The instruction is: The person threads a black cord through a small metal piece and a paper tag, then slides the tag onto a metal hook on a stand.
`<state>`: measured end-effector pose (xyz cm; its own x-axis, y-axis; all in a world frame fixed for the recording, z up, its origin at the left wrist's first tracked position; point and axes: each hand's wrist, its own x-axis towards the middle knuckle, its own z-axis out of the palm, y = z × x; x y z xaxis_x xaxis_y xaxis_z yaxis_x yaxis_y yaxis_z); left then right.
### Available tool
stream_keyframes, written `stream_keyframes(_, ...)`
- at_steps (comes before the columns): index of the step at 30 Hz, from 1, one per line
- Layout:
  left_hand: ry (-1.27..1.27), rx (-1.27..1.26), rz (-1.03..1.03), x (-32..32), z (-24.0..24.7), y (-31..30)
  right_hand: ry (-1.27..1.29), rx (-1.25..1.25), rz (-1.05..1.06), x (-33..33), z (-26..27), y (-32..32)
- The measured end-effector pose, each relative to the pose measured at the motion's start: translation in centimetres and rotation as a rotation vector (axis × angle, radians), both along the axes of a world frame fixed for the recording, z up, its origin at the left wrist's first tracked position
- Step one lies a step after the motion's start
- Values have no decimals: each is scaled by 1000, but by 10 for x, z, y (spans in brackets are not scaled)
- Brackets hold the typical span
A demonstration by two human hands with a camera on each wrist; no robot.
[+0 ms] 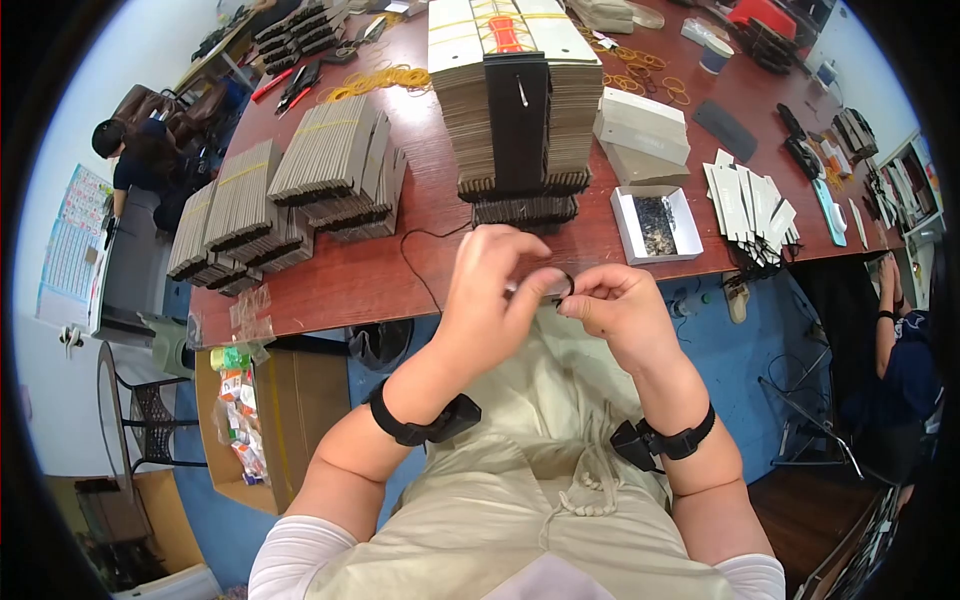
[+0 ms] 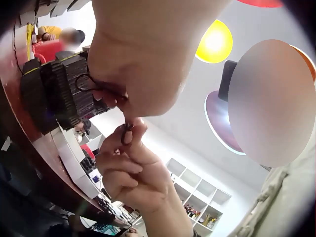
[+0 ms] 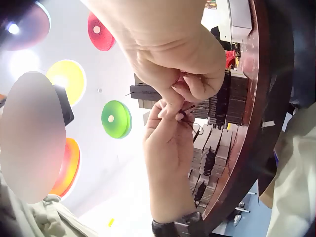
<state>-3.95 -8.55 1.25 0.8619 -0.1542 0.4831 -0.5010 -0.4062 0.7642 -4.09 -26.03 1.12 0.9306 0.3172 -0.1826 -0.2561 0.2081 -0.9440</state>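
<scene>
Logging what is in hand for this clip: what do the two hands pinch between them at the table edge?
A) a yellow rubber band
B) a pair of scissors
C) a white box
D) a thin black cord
D: the left hand and the right hand both pinch a thin black cord, while the rubber bands and the white box lie untouched on the table.

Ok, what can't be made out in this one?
- Head view: the black cord is mostly covered by the left hand and right hand; its ends are hidden.
- Head view: the white box contents are too small to identify.
- Right wrist view: the cord between the fingertips is thin and blurred.
</scene>
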Motion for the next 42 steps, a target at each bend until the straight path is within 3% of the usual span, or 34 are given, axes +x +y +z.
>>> stream_keyframes(1,80,-71,45,-2,-3,0,2,31,-22,1,-3,-2)
stream_keyframes(4,452,-285,-207,-7,-11,3,-22,53,-42,2,-9,-3)
stream_keyframes(8,482,-383,-222,-10,-18,-1,-37,69,-50,1,-11,1)
stream_keyframes(11,265,-38,-84,-11,-7,-3,-11,84,-54,2,-13,3)
stream_keyframes(14,177,0,-93,-8,-16,-6,25,178,-47,1,-10,5)
stream_keyframes(20,-314,309,73,-6,-13,-8,147,217,21,6,-10,0)
stream_keyframes(23,-384,308,14,-7,-14,-9,103,236,-28,6,-10,-1)
stream_keyframes(26,-160,119,-1,-9,-18,-7,73,269,-77,7,-15,-2)
stream_keyframes(29,284,-142,-170,-12,-15,-1,64,288,-44,8,-17,-4)
stream_keyframes(32,556,-316,-164,-12,-20,4,34,288,-25,8,-16,-4)
stream_keyframes(35,695,-414,-150,-12,-15,5,7,316,-6,8,-17,-3)
stream_keyframes(38,674,-337,-124,-13,-16,6,-218,126,-150,3,-18,5)
stream_keyframes(41,449,-219,-137,-14,-16,4,-881,-556,-199,-2,-5,5)
stream_keyframes(42,427,-209,-151,-14,-15,3,-930,-571,-223,-3,-5,6)
